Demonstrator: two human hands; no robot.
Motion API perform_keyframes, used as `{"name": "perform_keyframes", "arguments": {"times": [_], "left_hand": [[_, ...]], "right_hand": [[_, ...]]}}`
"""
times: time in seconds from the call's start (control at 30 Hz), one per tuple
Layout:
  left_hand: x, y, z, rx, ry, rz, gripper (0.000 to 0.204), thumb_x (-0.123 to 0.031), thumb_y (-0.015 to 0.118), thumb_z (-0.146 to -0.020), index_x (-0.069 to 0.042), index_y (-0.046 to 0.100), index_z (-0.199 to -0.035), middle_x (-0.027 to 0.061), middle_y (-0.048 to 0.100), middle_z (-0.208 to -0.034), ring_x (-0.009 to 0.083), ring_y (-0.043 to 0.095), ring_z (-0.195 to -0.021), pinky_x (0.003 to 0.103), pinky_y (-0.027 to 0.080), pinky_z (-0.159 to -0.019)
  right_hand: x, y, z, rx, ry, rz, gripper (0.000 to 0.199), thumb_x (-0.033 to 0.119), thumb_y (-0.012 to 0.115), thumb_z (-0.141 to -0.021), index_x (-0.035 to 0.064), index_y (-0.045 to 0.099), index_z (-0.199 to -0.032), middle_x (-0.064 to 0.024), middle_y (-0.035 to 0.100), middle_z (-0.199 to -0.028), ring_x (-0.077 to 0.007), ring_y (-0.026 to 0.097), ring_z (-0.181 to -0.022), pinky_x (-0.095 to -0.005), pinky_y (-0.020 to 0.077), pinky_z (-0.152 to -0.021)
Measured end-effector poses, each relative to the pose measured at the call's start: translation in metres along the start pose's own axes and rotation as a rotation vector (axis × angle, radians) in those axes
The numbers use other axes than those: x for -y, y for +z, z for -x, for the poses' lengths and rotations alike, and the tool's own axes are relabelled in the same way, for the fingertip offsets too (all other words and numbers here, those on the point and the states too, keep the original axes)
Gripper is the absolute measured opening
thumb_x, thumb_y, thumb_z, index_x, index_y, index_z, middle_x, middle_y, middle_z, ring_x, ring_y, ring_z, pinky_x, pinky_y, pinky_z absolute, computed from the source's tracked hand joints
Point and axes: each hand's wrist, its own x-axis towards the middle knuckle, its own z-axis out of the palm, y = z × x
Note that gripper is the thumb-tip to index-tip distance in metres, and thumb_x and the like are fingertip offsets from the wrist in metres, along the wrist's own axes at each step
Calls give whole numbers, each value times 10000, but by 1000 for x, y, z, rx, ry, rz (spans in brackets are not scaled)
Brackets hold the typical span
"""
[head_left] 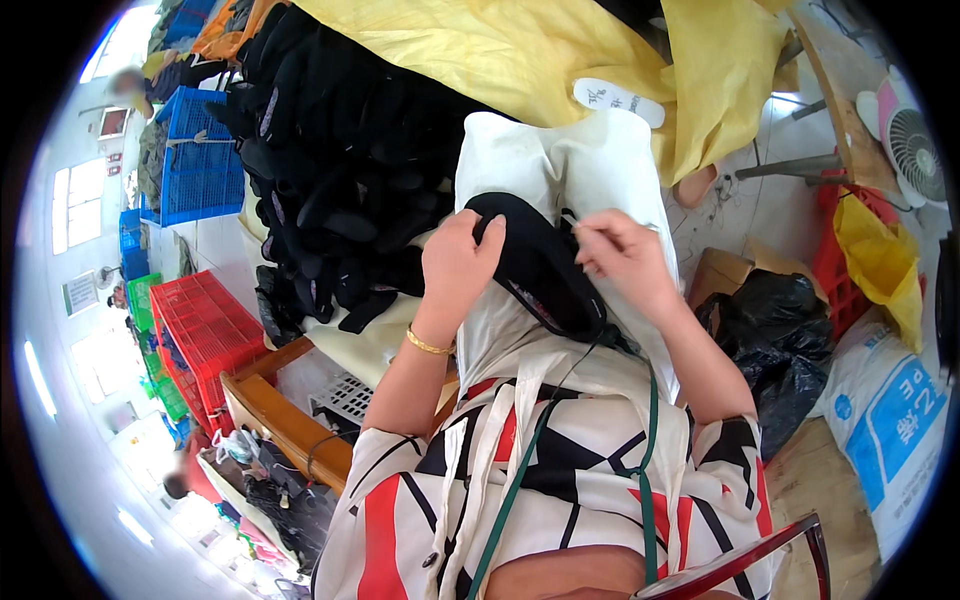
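Note:
A black fabric shoe upper (540, 262) lies over my lap on a white apron (508, 160), its opening facing up and some printed lining showing inside. My left hand (462, 262) grips its left edge, thumb on top and fingers partly hidden under the fabric. Close to the upper's right edge, my right hand (622, 258) is closed in a pinch; whatever lies between its fingertips is too small to make out. A green cord (648, 490) hangs down my front toward the upper's near end. A gold bracelet circles my left wrist.
A large heap of black uppers (340, 170) sits ahead on the left. Yellow sheeting (480, 50) spreads beyond, bearing a white sole-shaped piece (618, 102). Red (205, 335) and blue crates (200, 160) stand left. A black bag (775, 320), white sack (885, 410) and fan (912, 150) are right.

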Motion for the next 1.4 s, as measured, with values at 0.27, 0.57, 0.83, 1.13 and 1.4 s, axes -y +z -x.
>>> {"name": "perform_keyframes", "arguments": {"times": [0.27,0.57,0.83,1.13,1.4], "left_hand": [[18,-5,11,185,-372,507,169,-171,689,-894,-14,653,-845,-25,611,-707,33,549,-579,198,450,-529],[16,-2,17,151,-394,678,139,-151,689,-897,-16,662,-880,-25,624,-735,32,559,-591,189,472,-549],[19,-3,15,166,-404,668,142,-154,691,-891,-18,663,-863,-27,619,-726,30,549,-589,190,463,-545],[24,-4,9,262,-469,719,140,-162,666,-897,-39,653,-832,-37,602,-720,32,495,-576,195,416,-539],[20,-8,6,260,-527,826,105,-137,655,-885,-52,653,-824,-41,599,-716,26,475,-575,194,394,-540]], "right_hand": [[-17,45,-25,128,-273,550,104,138,572,-910,42,591,-946,-203,644,-759,-387,639,-688,-434,510,-631],[-17,46,-26,167,-322,690,115,135,574,-894,43,617,-948,-199,658,-789,-396,647,-735,-465,518,-661],[-19,48,-30,166,-399,712,110,144,557,-886,48,604,-910,-187,656,-727,-391,650,-693,-498,512,-641],[-41,61,-29,168,-442,930,101,124,545,-892,62,498,-958,-138,633,-705,-359,637,-658,-476,478,-560],[-26,53,-34,274,-496,1010,175,88,578,-811,38,486,-950,-130,638,-699,-337,661,-684,-445,514,-597]]}}
